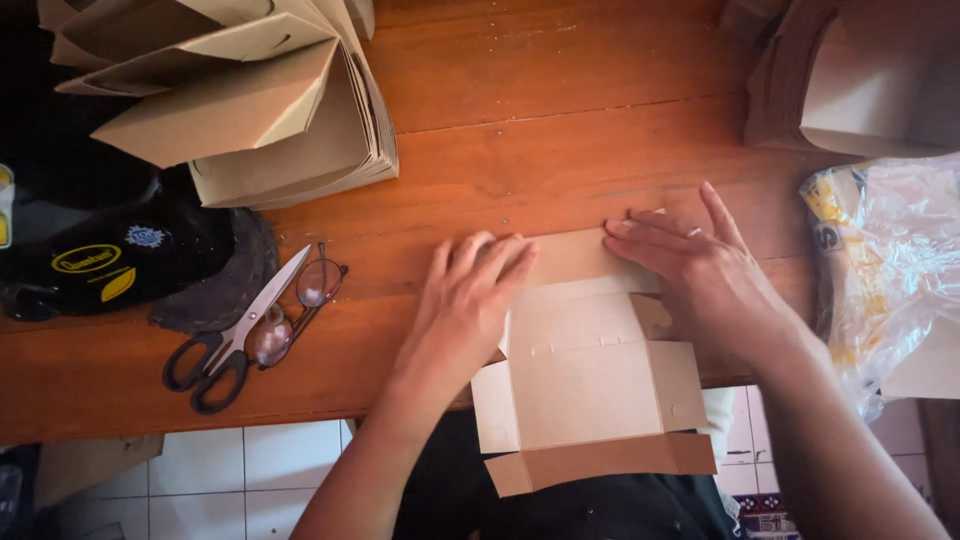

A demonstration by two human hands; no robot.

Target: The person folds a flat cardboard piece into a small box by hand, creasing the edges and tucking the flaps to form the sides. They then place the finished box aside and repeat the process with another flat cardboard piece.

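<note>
Under my palms at the near edge of the wooden table (560, 120), both hands are flat and spread, gripping nothing, pressing down. My left hand (468, 292) has its fingers splayed over the back-left part of the flat cardboard box blank (590, 385), and my right hand (700, 270) bears down on the back-right, fingertips along the far flap. The blank lies half on the table, half hanging over the edge toward my lap. By my reckoning it's early going: the side flaps are creased and lifting a bit, the front flap droops, but no walls stand and nothing is tucked. All the shaping looks left to do. Just left, black-handled scissors (232, 345) lie touching a pair of glasses (295, 310). Farther back left sits a stack of folded cardboard pieces (250, 100); more brown stock (850, 80) waits back right, over a crinkled plastic bag (885, 270).
</note>
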